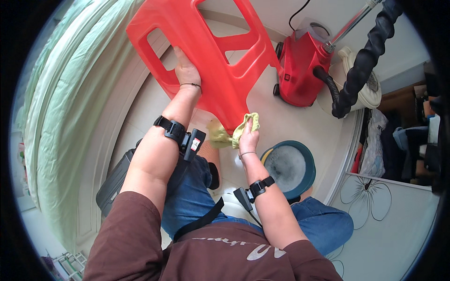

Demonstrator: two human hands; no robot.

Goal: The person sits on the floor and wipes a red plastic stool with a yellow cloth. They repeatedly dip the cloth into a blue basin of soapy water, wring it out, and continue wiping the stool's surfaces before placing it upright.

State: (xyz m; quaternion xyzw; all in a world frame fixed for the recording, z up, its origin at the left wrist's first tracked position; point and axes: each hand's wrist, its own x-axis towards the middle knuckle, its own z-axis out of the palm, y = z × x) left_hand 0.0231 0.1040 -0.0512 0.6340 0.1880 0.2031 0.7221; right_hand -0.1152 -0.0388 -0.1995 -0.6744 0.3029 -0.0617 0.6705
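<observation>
A red plastic stool point(211, 66) is held up in front of me, tilted, with one leg pointing down toward my lap. My left hand point(187, 70) grips its left side beside a cut-out opening, the fingers partly hidden behind the plastic. At the lower leg end, my right hand point(249, 137) clasps a yellow-green cloth point(219, 135) that is wrapped against the leg and hangs to the left. A teal bucket point(311, 172) of foamy water stands on the floor just right of my right forearm.
A red vacuum cleaner point(302, 72) with a black hose point(367, 56) stands beyond the stool, beside a cream bin point(369, 91). Pale green curtains point(84, 105) hang at left near a dark case point(117, 179). An open cabinet with a flower-patterned sliding door point(386, 217) lies right.
</observation>
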